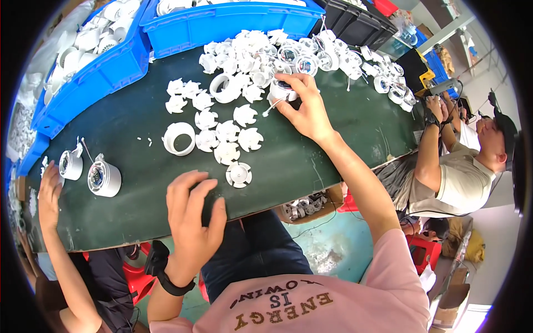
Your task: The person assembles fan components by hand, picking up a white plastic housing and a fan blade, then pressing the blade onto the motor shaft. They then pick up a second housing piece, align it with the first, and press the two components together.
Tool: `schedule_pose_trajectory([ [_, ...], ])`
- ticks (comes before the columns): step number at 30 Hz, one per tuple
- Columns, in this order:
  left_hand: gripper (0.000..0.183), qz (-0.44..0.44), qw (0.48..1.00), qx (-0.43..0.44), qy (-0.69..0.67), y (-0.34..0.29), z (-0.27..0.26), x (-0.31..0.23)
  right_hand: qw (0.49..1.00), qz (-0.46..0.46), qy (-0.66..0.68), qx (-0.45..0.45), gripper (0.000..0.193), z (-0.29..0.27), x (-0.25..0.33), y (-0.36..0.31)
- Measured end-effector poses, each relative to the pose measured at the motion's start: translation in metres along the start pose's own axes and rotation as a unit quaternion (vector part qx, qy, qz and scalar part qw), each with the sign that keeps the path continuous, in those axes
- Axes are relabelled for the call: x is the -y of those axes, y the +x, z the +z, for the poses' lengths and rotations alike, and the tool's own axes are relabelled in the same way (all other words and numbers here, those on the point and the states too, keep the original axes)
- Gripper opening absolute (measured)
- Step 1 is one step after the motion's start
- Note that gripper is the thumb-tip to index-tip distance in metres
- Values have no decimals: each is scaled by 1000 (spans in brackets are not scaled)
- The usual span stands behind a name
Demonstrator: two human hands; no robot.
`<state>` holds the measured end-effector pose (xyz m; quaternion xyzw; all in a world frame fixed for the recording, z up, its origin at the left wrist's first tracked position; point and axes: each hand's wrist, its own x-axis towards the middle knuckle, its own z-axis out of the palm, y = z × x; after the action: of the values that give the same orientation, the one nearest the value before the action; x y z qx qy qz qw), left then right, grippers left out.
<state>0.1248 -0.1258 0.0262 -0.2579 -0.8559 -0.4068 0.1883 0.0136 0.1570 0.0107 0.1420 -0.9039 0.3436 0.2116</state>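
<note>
Right hand (304, 111) fingers closed round a small white plastic housing (281, 90) at the near edge of the white parts pile (266, 53). Looks light, rigid, thin-walled; best gripped by the rim. Left hand (193, 213) flat, fingers loosely spread, holding nothing, nearer than the pile. Blue bins (222, 22) beyond the pile, black crates (355, 22) to their right.

The right hand (304, 110) reached across the dark green table (139, 216) and gripped a white round housing (282, 90) at the near edge of the heap of white plastic parts (288, 53). Nearer than the heap, the left hand (194, 216) rested flat on the table, fingers spread, just beside a white fan-shaped piece (239, 175). Blue bins (222, 22) stood beyond the heap.
</note>
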Motion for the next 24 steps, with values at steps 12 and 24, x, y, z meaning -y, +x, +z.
schedule_pose_trajectory([
  [12, 25, -50, 997, -51, -31, -10, 2, 19, 983, 121, 133, -27, 51, -44, -27, -44],
  [24, 26, -51, 998, -37, -30, -11, 3, 21, 972, 126, 135, -144, 47, -61, -33, -60],
])
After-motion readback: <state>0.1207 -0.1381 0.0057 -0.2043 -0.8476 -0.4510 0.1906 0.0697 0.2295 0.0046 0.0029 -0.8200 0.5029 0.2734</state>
